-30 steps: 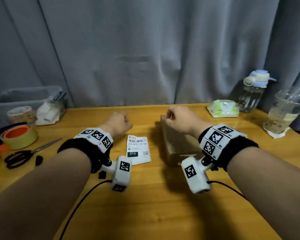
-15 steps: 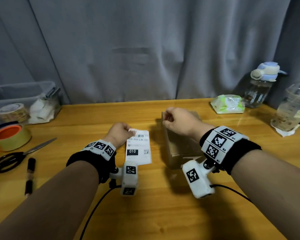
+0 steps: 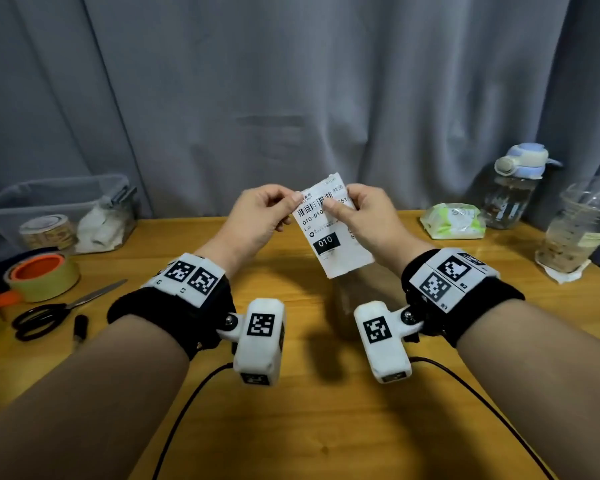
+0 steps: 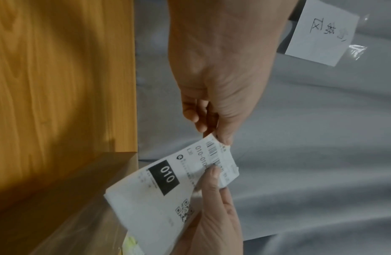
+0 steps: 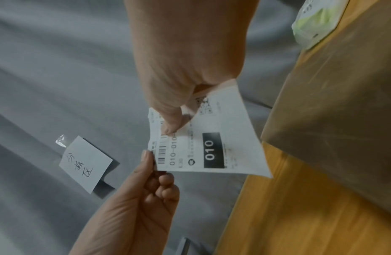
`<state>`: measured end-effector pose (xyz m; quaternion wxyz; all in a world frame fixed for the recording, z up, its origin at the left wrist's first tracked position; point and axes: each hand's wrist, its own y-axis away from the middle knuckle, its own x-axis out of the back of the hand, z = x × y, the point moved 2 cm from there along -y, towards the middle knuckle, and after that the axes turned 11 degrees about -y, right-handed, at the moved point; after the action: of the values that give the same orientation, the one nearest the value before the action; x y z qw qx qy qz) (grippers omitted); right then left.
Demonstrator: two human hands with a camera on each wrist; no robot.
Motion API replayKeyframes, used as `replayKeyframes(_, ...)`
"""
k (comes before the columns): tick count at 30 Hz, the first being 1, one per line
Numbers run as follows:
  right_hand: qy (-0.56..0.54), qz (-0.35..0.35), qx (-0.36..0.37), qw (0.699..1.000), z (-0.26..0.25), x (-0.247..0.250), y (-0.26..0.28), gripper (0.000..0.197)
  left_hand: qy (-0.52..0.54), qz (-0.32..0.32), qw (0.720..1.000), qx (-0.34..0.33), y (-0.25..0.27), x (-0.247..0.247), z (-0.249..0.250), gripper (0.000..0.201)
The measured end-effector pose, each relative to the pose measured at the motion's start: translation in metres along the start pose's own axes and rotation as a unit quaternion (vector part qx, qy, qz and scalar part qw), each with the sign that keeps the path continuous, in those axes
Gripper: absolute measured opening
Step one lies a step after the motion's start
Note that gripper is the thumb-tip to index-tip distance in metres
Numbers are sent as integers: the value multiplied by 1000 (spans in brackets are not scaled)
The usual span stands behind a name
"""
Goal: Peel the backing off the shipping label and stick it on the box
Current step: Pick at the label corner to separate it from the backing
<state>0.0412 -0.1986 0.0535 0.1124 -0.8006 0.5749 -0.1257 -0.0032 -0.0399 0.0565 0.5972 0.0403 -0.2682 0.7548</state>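
The white shipping label [image 3: 329, 237], printed with a barcode and a black "010" block, is held up above the wooden table, its printed side towards me. My left hand [image 3: 297, 197] pinches its top left corner. My right hand [image 3: 329, 204] pinches the top edge beside it, thumb on the barcode. The wrist views show the same label [image 4: 159, 189] [image 5: 212, 138] bent between both thumbs. The brown cardboard box [image 3: 368, 285] lies on the table below the label, mostly hidden by the label and my right wrist.
At the left stand a clear bin [image 3: 49, 202], tape rolls [image 3: 44, 275], scissors [image 3: 49, 313] and a marker [image 3: 80, 323]. A wipes pack [image 3: 454, 220], water bottle [image 3: 513, 188] and plastic cup [image 3: 579, 230] are at the right. A grey curtain hangs behind.
My left hand has lifted the label off the table. My right hand has left the box and taken the label's top edge. Both hands now hold it up in the air.
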Motion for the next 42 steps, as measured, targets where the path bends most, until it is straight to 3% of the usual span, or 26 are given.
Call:
replayKeyframes(4,-14,-39,-3,999,2,10,7,11,18,-40,999,13,2,1,4,9)
replayKeyframes(10,66,-67,3,996,0,25,6,10,1,-102,994,34,2,-1,10,6)
replayKeyframes(14,84,-79,41,993,-6,30,3,8,-26,-136,989,60,0,-7,9,6)
replayKeyframes(19,144,1,57,988,-1,43,-6,16,24,-165,983,73,1,-15,6,12)
replayKeyframes(21,249,67,112,960,-1,50,-9,25,38,-134,988,74,-1,-18,4,13)
replayKeyframes(23,298,80,164,937,-5,48,-9,22,52,-83,993,73,-4,-21,0,13)
replayKeyframes(25,244,27,172,954,-6,38,-8,13,80,-51,992,78,-7,-26,-2,13)
replayKeyframes(28,161,-35,129,978,-1,20,-7,11,130,-55,986,86,-8,-34,-3,14)
replayKeyframes(42,-4,-36,44,998,8,13,-5,13,169,-37,982,81,-11,-39,-5,17)
